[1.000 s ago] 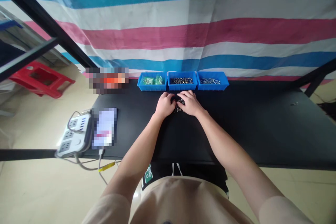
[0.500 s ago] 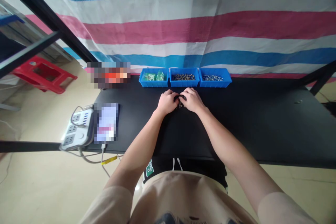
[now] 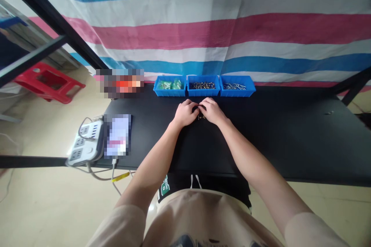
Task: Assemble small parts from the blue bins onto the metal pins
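Behind the black table [image 3: 290,139] hangs a tarp [image 3: 203,27] striped blue, white and pink. At the table's far edge stand three blue bins [image 3: 205,86]; left of the table are a white power strip [image 3: 86,142] and a red stool [image 3: 46,82].

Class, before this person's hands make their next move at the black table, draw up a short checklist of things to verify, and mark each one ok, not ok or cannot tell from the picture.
1. Both hands on the work: left hand and right hand meet over a small dark part. Ok.
2. Grip on the small dark part secure: fingers hide it. Cannot tell.
3. Three blue bins within reach, just beyond the hands. Ok.
4. Bins stocked: green pieces in the left one, dark and metallic pieces in the other two. Ok.
5. Bare black table around the hands. Ok.
6. Power strip overhangs the table's left edge. Not ok.
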`<action>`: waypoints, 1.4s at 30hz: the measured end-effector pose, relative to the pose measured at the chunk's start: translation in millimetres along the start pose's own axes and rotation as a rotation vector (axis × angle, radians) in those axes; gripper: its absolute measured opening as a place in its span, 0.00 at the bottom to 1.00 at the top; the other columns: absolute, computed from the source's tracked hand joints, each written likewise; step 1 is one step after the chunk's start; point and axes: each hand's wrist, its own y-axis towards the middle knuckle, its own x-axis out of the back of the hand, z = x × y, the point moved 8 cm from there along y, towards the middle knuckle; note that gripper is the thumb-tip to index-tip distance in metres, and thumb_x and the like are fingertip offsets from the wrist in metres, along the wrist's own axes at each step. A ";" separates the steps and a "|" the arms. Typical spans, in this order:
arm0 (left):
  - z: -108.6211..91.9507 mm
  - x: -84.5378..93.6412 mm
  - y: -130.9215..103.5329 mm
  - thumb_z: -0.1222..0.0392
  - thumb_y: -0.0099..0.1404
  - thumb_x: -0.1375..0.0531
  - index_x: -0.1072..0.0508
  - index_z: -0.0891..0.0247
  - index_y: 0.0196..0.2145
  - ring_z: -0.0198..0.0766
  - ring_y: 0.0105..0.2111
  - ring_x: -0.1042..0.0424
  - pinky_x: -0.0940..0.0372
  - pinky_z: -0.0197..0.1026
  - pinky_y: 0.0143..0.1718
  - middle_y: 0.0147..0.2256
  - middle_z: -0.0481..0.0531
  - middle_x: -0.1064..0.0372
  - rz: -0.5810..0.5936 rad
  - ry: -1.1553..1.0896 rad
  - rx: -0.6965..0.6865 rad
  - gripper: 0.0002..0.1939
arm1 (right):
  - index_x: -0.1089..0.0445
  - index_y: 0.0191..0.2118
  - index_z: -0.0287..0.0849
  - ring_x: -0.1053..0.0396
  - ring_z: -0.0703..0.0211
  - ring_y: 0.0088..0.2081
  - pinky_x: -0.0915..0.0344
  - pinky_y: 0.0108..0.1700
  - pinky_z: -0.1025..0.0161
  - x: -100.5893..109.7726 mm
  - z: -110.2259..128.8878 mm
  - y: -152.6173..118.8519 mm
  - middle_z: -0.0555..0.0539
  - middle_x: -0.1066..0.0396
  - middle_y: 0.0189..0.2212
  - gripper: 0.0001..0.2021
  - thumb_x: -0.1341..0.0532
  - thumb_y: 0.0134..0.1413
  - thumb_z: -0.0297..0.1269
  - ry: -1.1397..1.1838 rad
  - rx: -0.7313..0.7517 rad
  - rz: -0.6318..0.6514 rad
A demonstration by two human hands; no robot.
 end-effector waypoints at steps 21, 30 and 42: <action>-2.1 -2.5 -0.5 0.57 0.65 0.44 0.25 0.61 0.46 0.46 0.44 0.29 0.35 0.46 0.46 0.41 0.56 0.30 0.052 0.127 0.035 0.15 | 0.25 0.43 0.45 0.29 0.54 0.38 0.38 0.35 0.61 9.7 1.2 -2.3 0.45 0.26 0.37 0.13 0.46 0.61 0.39 -0.203 -0.254 0.089; -1.4 -1.8 0.5 0.58 0.65 0.43 0.25 0.61 0.42 0.45 0.42 0.29 0.35 0.46 0.44 0.39 0.55 0.29 0.052 0.100 0.039 0.11 | 0.26 0.44 0.46 0.30 0.54 0.41 0.39 0.35 0.61 5.3 -0.6 -1.7 0.44 0.27 0.41 0.14 0.48 0.64 0.37 -0.224 -0.211 0.118; 12.4 -0.3 2.4 0.62 0.62 0.40 0.29 0.61 0.40 0.41 0.37 0.26 0.33 0.43 0.41 0.36 0.52 0.25 -0.005 -0.173 0.096 0.07 | 0.26 0.43 0.46 0.32 0.53 0.45 0.36 0.40 0.61 9.2 -0.1 -1.7 0.44 0.27 0.41 0.14 0.49 0.65 0.38 -0.166 -0.184 0.022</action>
